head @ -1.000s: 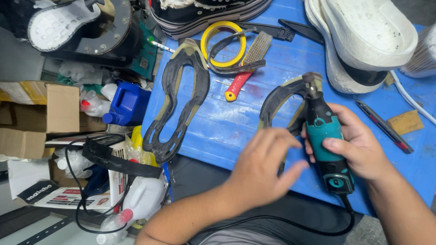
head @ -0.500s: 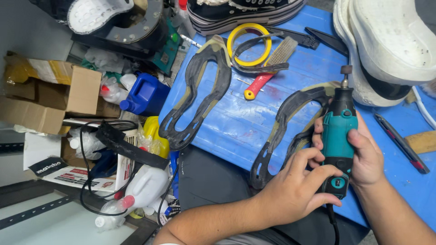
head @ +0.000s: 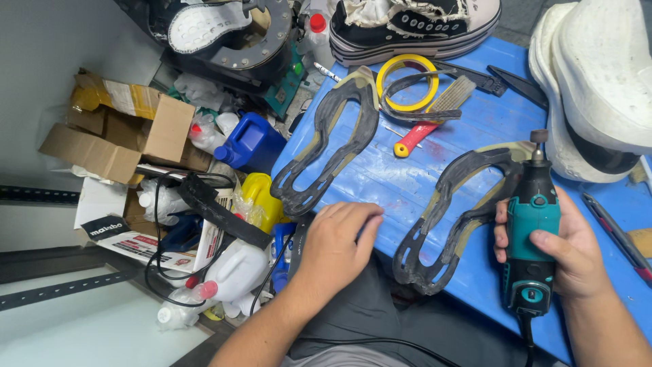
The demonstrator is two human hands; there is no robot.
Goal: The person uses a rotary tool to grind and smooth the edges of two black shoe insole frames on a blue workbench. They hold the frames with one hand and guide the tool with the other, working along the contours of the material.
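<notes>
Meanwhile right hand (head: pixel 570 248) clenches rotary tool (head: pixel 533 231); left hand (head: pixel 336 245) rests released beside outsole (head: pixel 448 217).

A single camera on the person's head looks steeply down, close over the blue table (head: pixel 435 177) and the lap. It takes in both forearms, the table's near edge and the cluttered floor to the left. With only this view, no second one overlaps it.

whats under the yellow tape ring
The yellow tape ring rests partly on a black outsole frame and thin black strips, over the blue table. Whatever lies beneath the strips is hidden.
</notes>
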